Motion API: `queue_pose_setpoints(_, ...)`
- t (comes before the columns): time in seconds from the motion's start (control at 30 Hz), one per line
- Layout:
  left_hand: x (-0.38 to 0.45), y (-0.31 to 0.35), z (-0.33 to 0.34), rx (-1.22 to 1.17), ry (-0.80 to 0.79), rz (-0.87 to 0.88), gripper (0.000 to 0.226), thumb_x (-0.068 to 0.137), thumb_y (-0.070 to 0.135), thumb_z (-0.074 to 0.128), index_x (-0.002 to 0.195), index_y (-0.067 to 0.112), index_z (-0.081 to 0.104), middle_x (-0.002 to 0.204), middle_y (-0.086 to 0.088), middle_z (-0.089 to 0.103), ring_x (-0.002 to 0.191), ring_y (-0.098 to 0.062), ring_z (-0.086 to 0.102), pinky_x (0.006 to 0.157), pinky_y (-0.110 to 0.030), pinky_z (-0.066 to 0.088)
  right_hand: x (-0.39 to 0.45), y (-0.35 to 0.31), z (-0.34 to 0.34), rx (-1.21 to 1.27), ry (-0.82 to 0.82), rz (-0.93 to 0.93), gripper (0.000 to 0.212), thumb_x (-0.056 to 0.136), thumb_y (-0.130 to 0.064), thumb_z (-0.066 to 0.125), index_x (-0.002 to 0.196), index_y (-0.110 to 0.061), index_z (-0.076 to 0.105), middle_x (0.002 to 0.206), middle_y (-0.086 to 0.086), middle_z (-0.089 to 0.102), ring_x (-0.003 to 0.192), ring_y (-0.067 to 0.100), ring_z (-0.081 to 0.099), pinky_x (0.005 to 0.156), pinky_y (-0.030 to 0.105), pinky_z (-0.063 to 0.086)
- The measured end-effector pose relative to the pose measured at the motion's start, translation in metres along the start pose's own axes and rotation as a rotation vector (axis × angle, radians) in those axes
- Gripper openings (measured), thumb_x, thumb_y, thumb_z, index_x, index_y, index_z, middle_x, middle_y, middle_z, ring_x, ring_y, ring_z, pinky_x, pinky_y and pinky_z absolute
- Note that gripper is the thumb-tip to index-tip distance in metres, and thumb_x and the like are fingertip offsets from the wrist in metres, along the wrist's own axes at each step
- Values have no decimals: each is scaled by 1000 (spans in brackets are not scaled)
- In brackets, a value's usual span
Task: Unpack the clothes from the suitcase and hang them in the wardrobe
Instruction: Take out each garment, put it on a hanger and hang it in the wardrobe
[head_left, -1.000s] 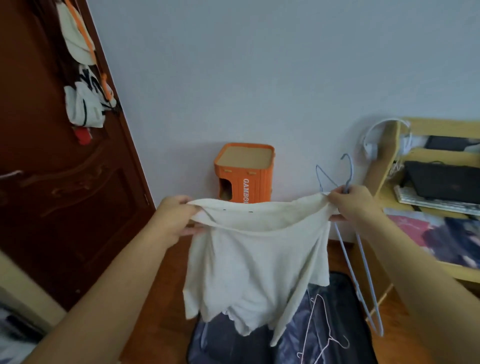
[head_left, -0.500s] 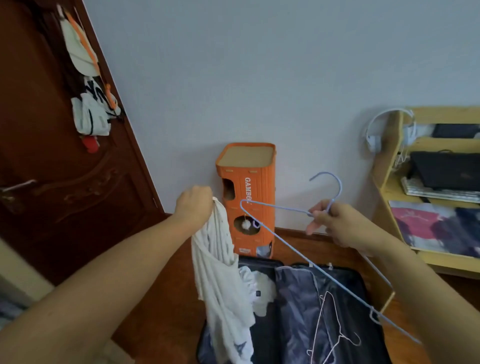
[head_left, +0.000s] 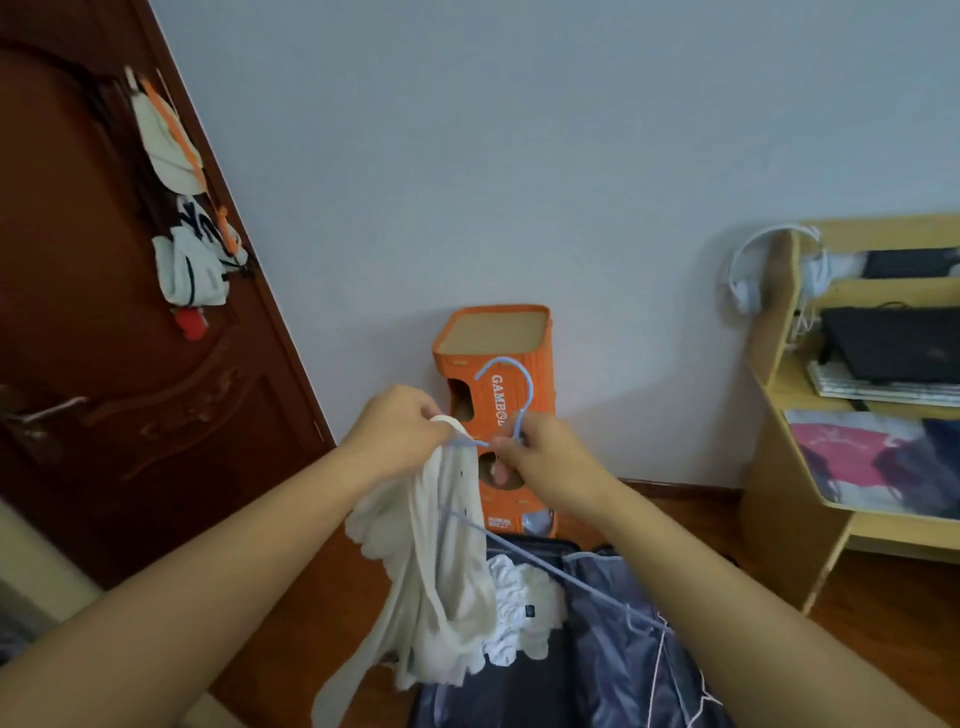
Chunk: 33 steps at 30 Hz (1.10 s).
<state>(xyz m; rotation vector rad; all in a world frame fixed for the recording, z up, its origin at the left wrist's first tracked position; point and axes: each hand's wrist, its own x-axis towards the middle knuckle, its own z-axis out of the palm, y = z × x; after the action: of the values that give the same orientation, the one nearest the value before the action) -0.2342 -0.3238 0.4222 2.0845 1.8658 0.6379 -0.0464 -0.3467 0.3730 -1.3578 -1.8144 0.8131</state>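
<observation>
Your left hand grips the bunched neck of a cream shirt, which hangs limp in front of you above the open suitcase, its scalloped hem dangling low. Your right hand pinches the neck of a pale blue wire hanger, hook up, one arm of it slipped into the shirt and the other slanting down over the suitcase. Inside the suitcase there's a crumpled white garment on the dark blue lining. Behind your hands an orange box stands against the wall, its white lettering reading "GAMBOL" down the side.
</observation>
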Motion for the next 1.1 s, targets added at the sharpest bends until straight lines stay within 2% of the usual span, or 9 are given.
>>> queue_pose_setpoints(0.13, -15, 18, -28, 158, 218, 244, 14, 88, 21, 64, 83, 26, 76, 69, 5, 66, 72, -20, 60, 62, -29, 37, 3, -17, -37, 220, 35, -97, 24, 100, -10, 56, 76, -15, 57, 62, 1, 69, 41, 5, 47, 44, 17, 39)
queue_pose_setpoints(0.33, 13, 48, -29, 143, 52, 310, 27, 93, 34, 65, 75, 15, 73, 63, 4, 59, 60, -10, 52, 61, -28, 41, 5, -21, -46, 161, 60, -172, 23, 97, -8, 59, 77, -18, 57, 62, 3, 70, 45, 3, 52, 49, 12, 37)
queue_pose_setpoints(0.47, 9, 39, -20, 119, 103, 618, 47, 99, 55, 37, 101, 24, 71, 91, 6, 57, 89, -13, 56, 80, -32, 45, -4, -13, -71, 207, 121, -181, 19, 98, -9, 59, 80, -17, 58, 65, 7, 71, 45, 12, 44, 48, 25, 38)
queue_pose_setpoints(0.57, 10, 43, -6, 290, 76, 708, 41, 102, 52, 33, 102, 24, 63, 92, 5, 64, 88, -19, 60, 66, -36, 42, -2, -11, -90, 162, 144, -175, 13, 98, -11, 60, 85, -11, 59, 66, 8, 71, 49, 22, 51, 49, 31, 43)
queue_pose_setpoints(0.77, 27, 53, -10, 204, 283, 657, 34, 105, 43, 38, 93, 21, 60, 79, -12, 66, 78, -40, 63, 62, -43, 47, -21, 15, -63, -211, 940, -385, 10, 98, -17, 56, 92, -9, 58, 86, -5, 53, 79, 20, 51, 72, 30, 36)
queue_pose_setpoints(0.9, 27, 42, -13, 119, 296, 655, 30, 104, 40, 40, 90, 21, 59, 60, 1, 50, 67, -38, 58, 59, -42, 46, -46, 61, 24, -25, 393, -226, 19, 94, -30, 61, 113, -25, 59, 102, -15, 59, 93, 3, 56, 83, 25, 44)
queue_pose_setpoints(0.97, 29, 36, -11, 106, 260, 658, 28, 105, 37, 43, 87, 21, 57, 57, 5, 45, 65, -35, 57, 59, -41, 44, -35, 77, 44, 53, 146, -105, 12, 95, -27, 65, 91, -35, 56, 83, -24, 59, 79, -6, 55, 71, 27, 40)
queue_pose_setpoints(1.03, 32, 22, -13, 97, 244, 641, 28, 104, 39, 43, 86, 24, 57, 61, 2, 53, 68, -34, 60, 62, -43, 48, -24, 95, 46, -40, 6, -92, 25, 96, -28, 63, 75, -31, 50, 74, -28, 58, 71, -6, 53, 65, 27, 38)
queue_pose_setpoints(1.1, 40, -7, -25, 82, 253, 568, 35, 102, 46, 41, 96, 21, 65, 74, -5, 67, 77, -32, 66, 71, -45, 51, -32, 129, 37, -297, -135, -127, 13, 91, -34, 63, 84, -31, 53, 85, -22, 66, 82, -2, 60, 86, 32, 50)
